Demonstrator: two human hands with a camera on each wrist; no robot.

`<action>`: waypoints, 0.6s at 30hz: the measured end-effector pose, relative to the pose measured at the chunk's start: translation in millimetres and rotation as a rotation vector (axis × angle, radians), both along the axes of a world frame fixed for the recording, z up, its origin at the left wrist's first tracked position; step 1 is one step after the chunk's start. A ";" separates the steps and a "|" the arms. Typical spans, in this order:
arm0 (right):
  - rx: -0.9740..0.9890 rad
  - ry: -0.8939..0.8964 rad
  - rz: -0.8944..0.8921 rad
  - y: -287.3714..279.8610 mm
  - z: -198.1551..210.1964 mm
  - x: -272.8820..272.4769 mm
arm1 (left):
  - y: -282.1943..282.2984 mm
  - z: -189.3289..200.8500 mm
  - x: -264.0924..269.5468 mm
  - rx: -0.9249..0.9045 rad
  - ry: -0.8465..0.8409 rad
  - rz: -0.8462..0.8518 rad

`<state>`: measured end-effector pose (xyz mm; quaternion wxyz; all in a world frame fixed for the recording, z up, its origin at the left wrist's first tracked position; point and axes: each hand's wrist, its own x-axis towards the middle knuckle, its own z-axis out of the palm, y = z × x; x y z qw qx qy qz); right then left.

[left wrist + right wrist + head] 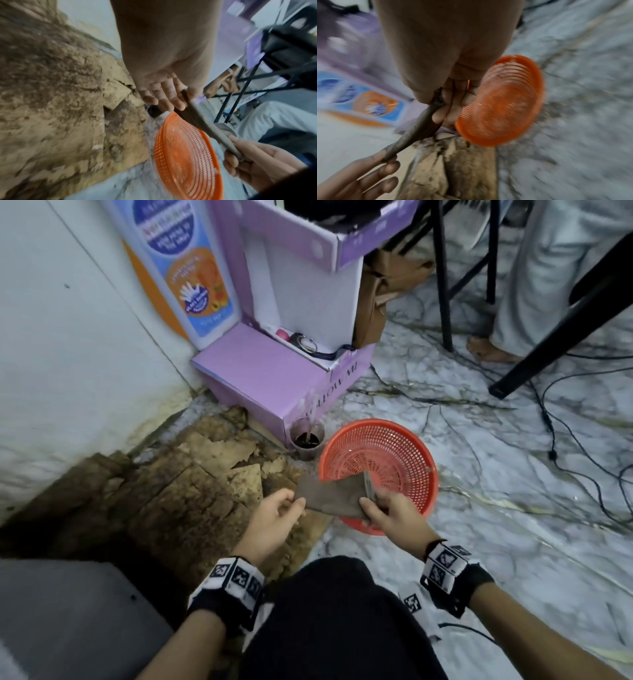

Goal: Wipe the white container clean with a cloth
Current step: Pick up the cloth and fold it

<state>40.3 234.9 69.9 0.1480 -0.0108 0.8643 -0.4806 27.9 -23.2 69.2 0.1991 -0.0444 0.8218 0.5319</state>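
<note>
Both hands hold a brown cloth (330, 497) up in the air, low over the floor, and I think that is to spread or fold it before any wiping. The left hand (276, 517) pinches the cloth's left corner between thumb and first finger, and its other fingers (160, 97) lie loose and a little spread. The right hand (387, 512) has its fingers curled round the right edge, bunching it tight. Pulled between them, the cloth is stretched flat; it looks thin, soft and dirty, with small dark spots. Just behind and under it an orange basket (394, 453) sits on the floor to the right, round, plastic and full of little holes. No white container shows clearly in any view, so I cannot tell where it is. The floor (513, 474) on the right is smooth, grey-white marble. On the left, torn cardboard (178, 491) lies rough, brown and crumbly. Farther away are a small cup (307, 440) of dark liquid and a purple box (274, 378).
</note>
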 end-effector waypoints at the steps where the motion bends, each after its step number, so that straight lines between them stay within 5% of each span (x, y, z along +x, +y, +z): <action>1: 0.013 0.026 0.041 -5.1 18.4 -5.6 | -4.9 15.2 2.0 0.004 0.032 0.038; 12: 0.038 0.314 0.435 -74.1 209.2 -8.2 | -71.0 185.8 69.1 0.035 0.357 0.335; 18: 0.012 0.369 0.559 -133.4 274.6 18.6 | -118.3 236.9 130.2 -0.030 0.471 0.453</action>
